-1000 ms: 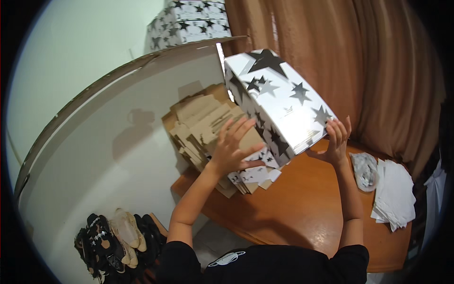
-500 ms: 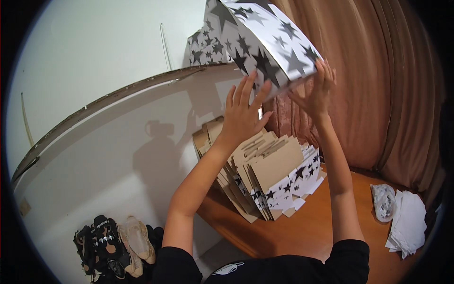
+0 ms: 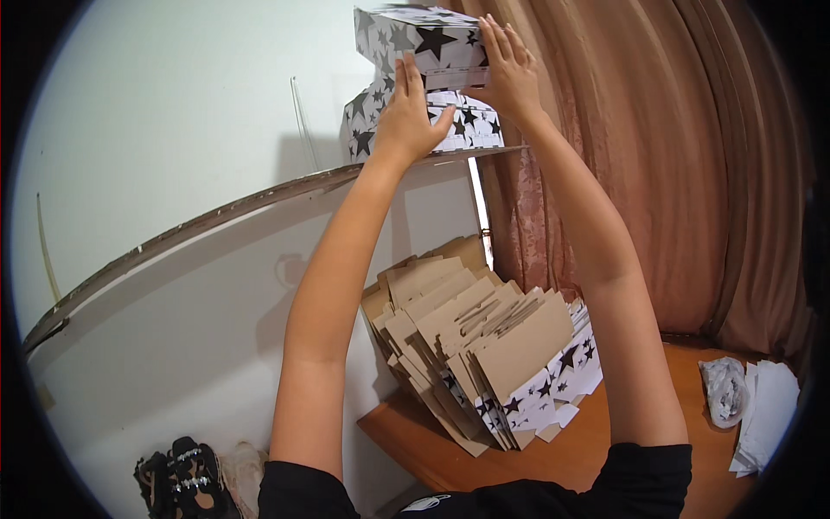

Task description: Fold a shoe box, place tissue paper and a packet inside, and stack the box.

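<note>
A white cardboard box [image 3: 445,43] printed with grey and black stars is raised in front of me at the top of the view. My left hand [image 3: 408,121] presses its fingers to the box's near left corner, thumb spread toward the right. At its right end, my right hand [image 3: 510,76] grips the box with fingers over the side and thumb underneath. Just below it, more star-printed boxes [image 3: 471,125] stand on a wall shelf [image 3: 251,195]. Whether the raised box touches them is hard to make out behind my left hand.
Many folded cardboard sheets [image 3: 519,337], some star-printed, lean in a stack on the brown table [image 3: 415,432]. A clear plastic bag [image 3: 724,394] and white papers [image 3: 769,411] lie at its right. Brown curtains [image 3: 640,130] hang at right. Shoes [image 3: 190,476] are at lower left.
The star-printed box has gone from tilted at the right to nearly level above the shelf boxes, farther left. Both my hands moved up and left with it, the left now against its corner.
</note>
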Demonstrator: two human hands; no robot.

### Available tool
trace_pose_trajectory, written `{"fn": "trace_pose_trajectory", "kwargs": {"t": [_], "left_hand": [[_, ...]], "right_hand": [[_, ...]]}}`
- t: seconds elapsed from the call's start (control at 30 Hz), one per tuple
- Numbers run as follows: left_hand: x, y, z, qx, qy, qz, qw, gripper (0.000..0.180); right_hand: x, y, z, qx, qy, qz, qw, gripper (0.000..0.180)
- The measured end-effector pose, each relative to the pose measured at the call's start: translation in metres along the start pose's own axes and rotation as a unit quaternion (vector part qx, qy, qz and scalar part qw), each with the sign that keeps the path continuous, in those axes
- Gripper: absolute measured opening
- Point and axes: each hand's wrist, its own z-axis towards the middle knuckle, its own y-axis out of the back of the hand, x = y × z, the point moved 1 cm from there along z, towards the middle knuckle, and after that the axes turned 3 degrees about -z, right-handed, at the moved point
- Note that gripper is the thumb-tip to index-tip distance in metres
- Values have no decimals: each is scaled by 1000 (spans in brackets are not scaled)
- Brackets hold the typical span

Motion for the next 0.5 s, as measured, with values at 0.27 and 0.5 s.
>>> {"fn": "trace_pose_trajectory", "kwargs": {"t": [0.27, 0.5], "left_hand": [[35, -20, 54, 38, 46, -27, 998, 94], [44, -39, 85, 93, 81, 26, 992, 94]], "right_hand": [[-13, -49, 11, 4, -50, 51, 997, 93], [-28, -85, 16, -45, -156, 111, 980, 49]]}}
